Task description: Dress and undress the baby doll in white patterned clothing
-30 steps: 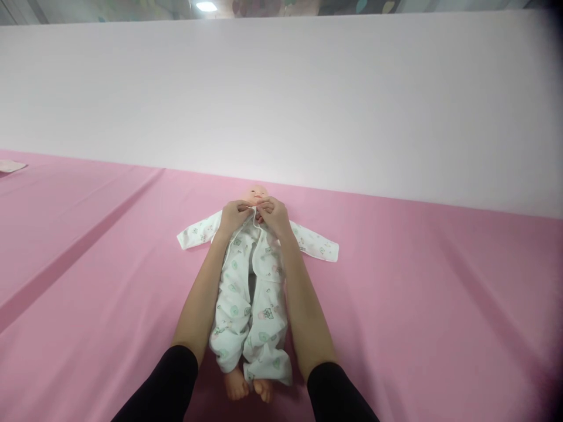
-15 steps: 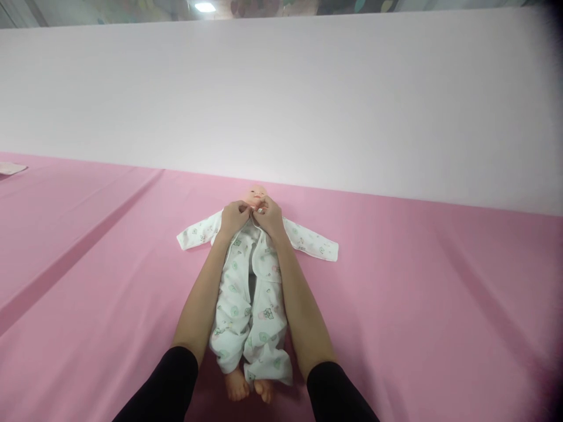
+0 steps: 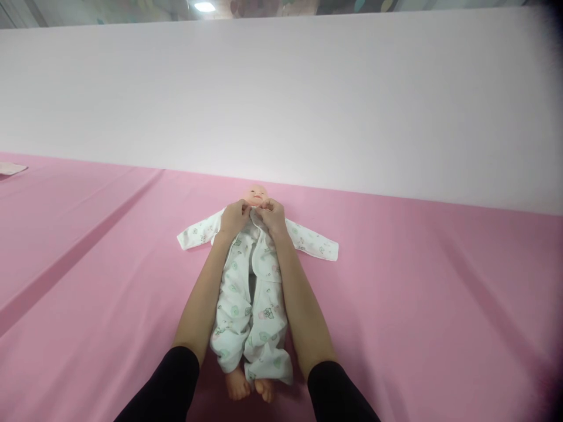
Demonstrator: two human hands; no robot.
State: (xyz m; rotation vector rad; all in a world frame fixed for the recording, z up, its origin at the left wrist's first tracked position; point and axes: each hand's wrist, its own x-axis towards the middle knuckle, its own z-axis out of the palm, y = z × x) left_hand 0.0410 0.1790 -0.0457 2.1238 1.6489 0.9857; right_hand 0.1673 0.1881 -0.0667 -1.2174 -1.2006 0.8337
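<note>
A baby doll [image 3: 238, 384] lies on its back, head away from me and bare feet toward me. It wears a white printed baby jumpsuit [image 3: 266, 313], whose front hangs apart down the middle and whose sleeves spread out to both sides. At the neckline, just under the doll's chin, my left hand [image 3: 234, 219] pinches the left edge of the collar. My right hand [image 3: 272, 217] pinches the collar's right edge, a small gap from the left. The fingertips partly cover the collar, so any fastener there is hidden.
A pink sheet [image 3: 417, 305] with a few folds covers the surface under the doll. Behind it stands a plain white panel [image 3: 281, 99]. At the far left edge lies a pale flat piece of cloth or paper [image 3: 11, 169].
My right hand has shifted slightly right, away from my left hand, so the collar edges are a little farther apart. More of the doll's chin shows. The doll's body stays put.
</note>
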